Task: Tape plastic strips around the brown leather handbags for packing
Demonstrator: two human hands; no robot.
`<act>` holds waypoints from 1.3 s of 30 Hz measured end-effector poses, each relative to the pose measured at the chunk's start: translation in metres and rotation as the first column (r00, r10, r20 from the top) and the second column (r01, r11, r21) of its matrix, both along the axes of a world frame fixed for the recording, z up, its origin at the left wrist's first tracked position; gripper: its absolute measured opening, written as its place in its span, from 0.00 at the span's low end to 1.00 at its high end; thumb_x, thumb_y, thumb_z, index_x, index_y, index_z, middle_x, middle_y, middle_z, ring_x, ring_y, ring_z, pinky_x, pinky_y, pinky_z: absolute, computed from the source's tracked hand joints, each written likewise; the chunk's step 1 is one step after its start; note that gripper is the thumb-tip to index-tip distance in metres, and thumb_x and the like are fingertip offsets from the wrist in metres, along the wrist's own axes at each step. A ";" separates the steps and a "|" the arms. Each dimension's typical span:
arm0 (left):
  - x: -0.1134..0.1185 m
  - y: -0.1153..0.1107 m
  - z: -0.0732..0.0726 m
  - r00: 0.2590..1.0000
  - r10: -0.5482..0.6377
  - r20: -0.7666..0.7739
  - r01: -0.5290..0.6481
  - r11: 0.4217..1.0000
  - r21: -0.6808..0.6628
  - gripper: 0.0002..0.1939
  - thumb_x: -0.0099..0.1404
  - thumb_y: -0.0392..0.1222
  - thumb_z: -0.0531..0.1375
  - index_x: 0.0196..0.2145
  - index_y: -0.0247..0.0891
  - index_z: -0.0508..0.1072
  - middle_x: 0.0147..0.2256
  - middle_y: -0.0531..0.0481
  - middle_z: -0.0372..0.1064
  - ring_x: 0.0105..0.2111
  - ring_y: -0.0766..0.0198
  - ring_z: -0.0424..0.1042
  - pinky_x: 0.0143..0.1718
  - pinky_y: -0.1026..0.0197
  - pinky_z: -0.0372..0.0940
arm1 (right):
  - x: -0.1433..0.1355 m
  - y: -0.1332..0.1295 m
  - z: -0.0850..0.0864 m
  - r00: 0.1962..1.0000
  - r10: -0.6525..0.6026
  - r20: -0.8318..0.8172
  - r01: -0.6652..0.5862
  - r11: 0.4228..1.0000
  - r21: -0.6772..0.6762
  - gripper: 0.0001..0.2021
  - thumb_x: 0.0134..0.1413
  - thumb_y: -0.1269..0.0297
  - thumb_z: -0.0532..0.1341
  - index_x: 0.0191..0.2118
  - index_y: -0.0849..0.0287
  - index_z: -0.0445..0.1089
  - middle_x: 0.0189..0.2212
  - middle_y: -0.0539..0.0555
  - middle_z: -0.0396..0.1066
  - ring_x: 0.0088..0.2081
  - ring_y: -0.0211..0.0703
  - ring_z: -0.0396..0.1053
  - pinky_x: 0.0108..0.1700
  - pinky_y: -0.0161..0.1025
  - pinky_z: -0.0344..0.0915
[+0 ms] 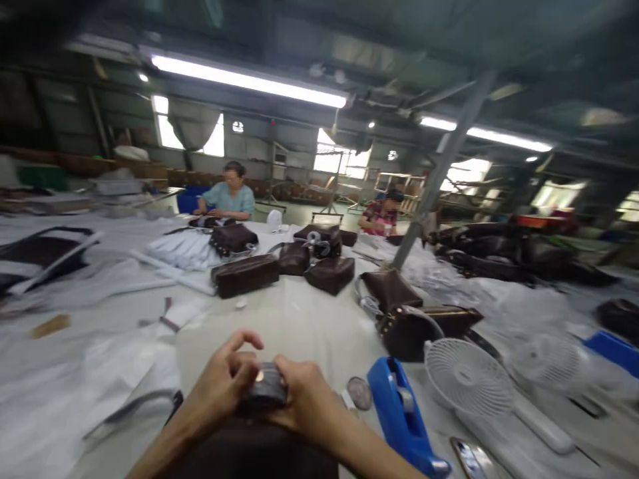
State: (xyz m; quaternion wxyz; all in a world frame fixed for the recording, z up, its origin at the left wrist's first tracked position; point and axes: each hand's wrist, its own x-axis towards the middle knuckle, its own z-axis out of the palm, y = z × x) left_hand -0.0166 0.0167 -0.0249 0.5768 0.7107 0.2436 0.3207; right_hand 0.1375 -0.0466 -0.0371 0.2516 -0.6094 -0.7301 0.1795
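My right hand (304,389) grips the right side of a curved dark strap (269,389) with a small round gold-coloured stud. My left hand (227,376) is at its left side, thumb and fingers bent against it, one finger raised and curled. Blur hides the exact fingertip contact. Below both hands is a dark brown piece (254,452), probably a bag, cut off by the bottom edge. A grey curved strap (142,402) lies left of my left forearm. To the right of my right hand stands a blue tape dispenser (404,412).
Brown bags (247,274) stand across the table, with a studded bag (409,332) nearer right. A white fan (466,376), a phone (474,459) and a round clear object (359,392) lie right. White wrapping (124,359) covers the left. Two people (232,193) work opposite; a post (429,193) rises at right.
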 end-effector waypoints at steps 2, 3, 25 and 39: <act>-0.014 -0.004 0.005 0.986 0.023 -0.166 -0.005 0.994 0.111 0.25 0.56 0.57 0.65 0.44 0.39 0.66 0.23 0.58 0.64 0.22 0.68 0.62 0.23 0.67 0.55 | 0.006 0.003 0.004 0.992 0.047 0.114 -0.047 0.999 0.002 0.14 0.40 0.61 0.70 0.31 0.58 0.66 0.25 0.51 0.72 0.27 0.43 0.70 0.26 0.33 0.53; -0.016 -0.007 0.008 0.970 0.052 -0.236 -0.011 0.986 0.169 0.25 0.53 0.54 0.67 0.42 0.40 0.67 0.22 0.58 0.65 0.23 0.68 0.62 0.24 0.67 0.54 | 0.007 0.005 0.006 0.989 0.064 0.134 -0.064 0.998 0.002 0.12 0.41 0.62 0.69 0.30 0.59 0.66 0.25 0.51 0.72 0.27 0.44 0.70 0.26 0.33 0.53; -0.021 0.015 0.064 0.987 0.159 0.009 -0.159 0.980 0.122 0.25 0.49 0.51 0.71 0.38 0.39 0.64 0.22 0.58 0.65 0.21 0.69 0.62 0.21 0.70 0.55 | -0.014 0.043 0.063 0.969 0.196 -0.151 -0.178 0.976 0.125 0.14 0.42 0.57 0.69 0.33 0.60 0.70 0.27 0.49 0.71 0.28 0.39 0.65 0.29 0.33 0.58; -0.024 0.043 0.036 0.987 0.157 0.041 -0.157 0.987 -0.018 0.21 0.52 0.51 0.69 0.33 0.38 0.64 0.19 0.58 0.63 0.18 0.71 0.61 0.19 0.72 0.53 | -0.023 0.056 0.048 0.924 0.211 -0.318 -0.226 0.974 -0.011 0.12 0.45 0.65 0.67 0.39 0.60 0.74 0.31 0.48 0.73 0.34 0.41 0.68 0.37 0.35 0.64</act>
